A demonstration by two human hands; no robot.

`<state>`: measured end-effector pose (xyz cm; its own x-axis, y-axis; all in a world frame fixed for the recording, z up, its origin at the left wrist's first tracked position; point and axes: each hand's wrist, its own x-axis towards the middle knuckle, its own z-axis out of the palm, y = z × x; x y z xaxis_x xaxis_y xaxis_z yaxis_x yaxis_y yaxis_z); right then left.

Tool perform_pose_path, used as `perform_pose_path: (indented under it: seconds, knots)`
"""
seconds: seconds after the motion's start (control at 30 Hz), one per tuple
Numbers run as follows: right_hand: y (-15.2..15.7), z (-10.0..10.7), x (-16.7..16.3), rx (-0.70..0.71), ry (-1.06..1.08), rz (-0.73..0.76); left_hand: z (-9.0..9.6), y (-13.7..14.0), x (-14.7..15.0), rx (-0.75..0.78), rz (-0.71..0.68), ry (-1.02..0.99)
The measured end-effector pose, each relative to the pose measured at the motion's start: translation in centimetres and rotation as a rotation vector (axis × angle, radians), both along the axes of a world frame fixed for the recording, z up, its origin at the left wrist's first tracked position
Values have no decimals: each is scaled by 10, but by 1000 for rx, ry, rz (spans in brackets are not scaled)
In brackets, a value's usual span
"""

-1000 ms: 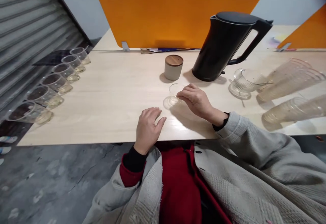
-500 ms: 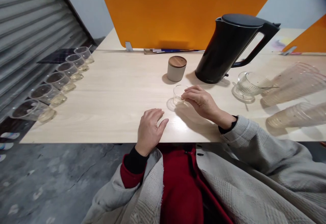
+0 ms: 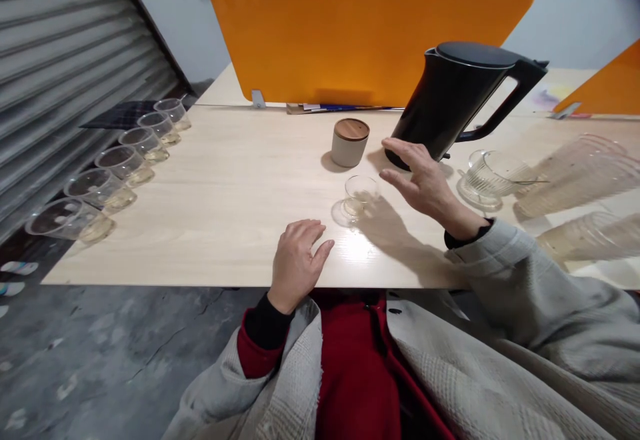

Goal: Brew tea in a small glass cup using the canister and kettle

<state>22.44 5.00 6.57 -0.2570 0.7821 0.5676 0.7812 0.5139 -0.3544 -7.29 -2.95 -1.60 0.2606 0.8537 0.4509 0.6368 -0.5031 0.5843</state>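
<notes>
Small clear glass cup stands upright on the pale wooden tabletop, just off the fingertips of the right hand and to their left, with a visible gap between glass and skin. That hand hovers above the surface with its fingers spread and loosely extended, gripping nothing. The left hand lies palm down at the near table edge, fingers relaxed and slightly curled, also holding nothing; the cup sits beyond it and to its right, farther from it than from the right hand. The cup's long axis is vertical, its open mouth up; it may hold a trace of liquid, though the view is too small to be sure. Past the right fingertips stands a black electric kettle with its handle turned to the right, and left of it a grey cylindrical jar with a wooden lid. To the right of the hand sits a ribbed clear glass pitcher.
</notes>
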Motion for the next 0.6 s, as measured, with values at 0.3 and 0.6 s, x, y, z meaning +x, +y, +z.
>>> perform_pose_path:
  seconds: [0.3, 0.6]
  knots:
    - [43, -17, -4, -454, 311, -18, 3, -3, 0, -14, -10, -16]
    - [23, -30, -27, -953, 633, 168, 3, -2, 0, -20, -10, -22]
